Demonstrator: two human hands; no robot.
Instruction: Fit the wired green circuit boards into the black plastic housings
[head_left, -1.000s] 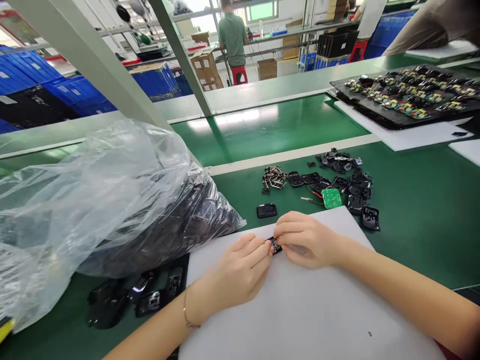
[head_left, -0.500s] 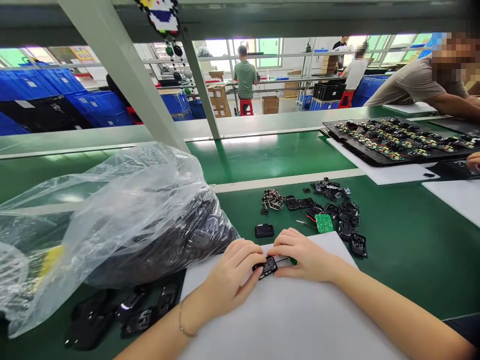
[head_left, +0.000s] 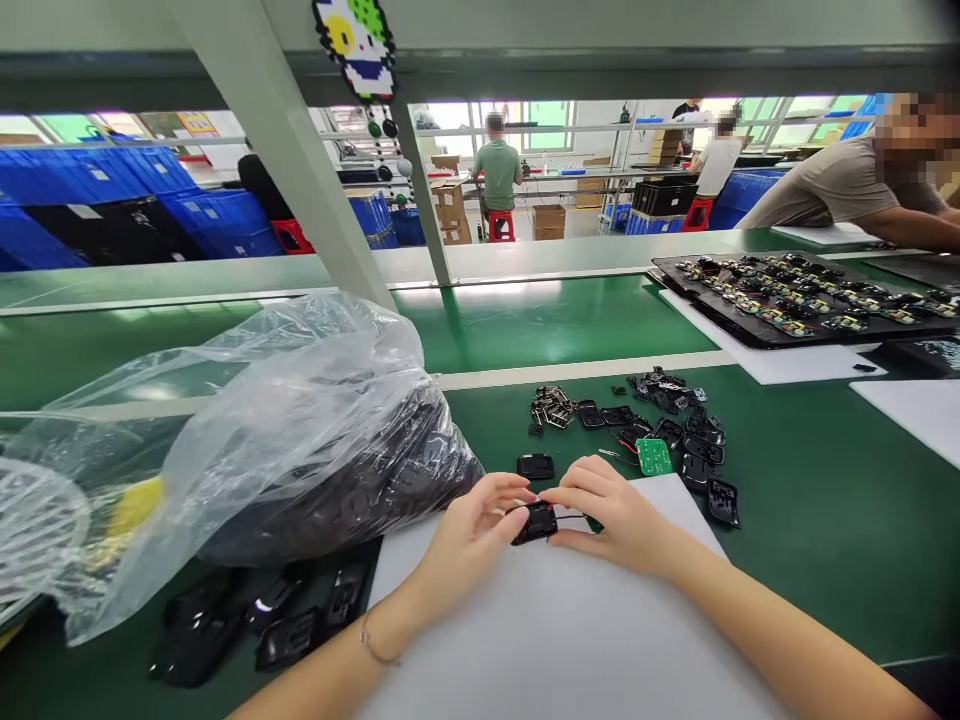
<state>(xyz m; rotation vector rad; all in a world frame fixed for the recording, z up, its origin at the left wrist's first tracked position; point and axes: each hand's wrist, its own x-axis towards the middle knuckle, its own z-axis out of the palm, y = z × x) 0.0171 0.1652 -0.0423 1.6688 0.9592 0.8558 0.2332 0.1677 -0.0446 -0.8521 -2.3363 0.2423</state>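
Observation:
Over the white sheet, a small black plastic shell (head_left: 537,523) lies between my two hands, its moulded inner side facing up. My left hand (head_left: 480,525) holds its left end, with the thumb on the near side and the fingers curved over the far side. At the other end, my right hand (head_left: 611,515) grips the shell with fingertips and thumb. A thin dark wire runs from the shell to a small green circuit board (head_left: 594,523), mostly hidden under my right palm. Just beyond my hands sits another black shell (head_left: 535,466).
A clear plastic bag (head_left: 330,430) of dark parts bulks at left, with black shells (head_left: 289,635) before it. Metal pieces (head_left: 553,408), more shells (head_left: 703,445) and a green board (head_left: 655,457) lie ahead. A black tray (head_left: 810,290) of assemblies stands far right; a person leans beyond.
My left fingers have loosened and lifted slightly, so more of the shell shows, and it sits flatter. My right hand keeps its grip. The view has tilted up a little.

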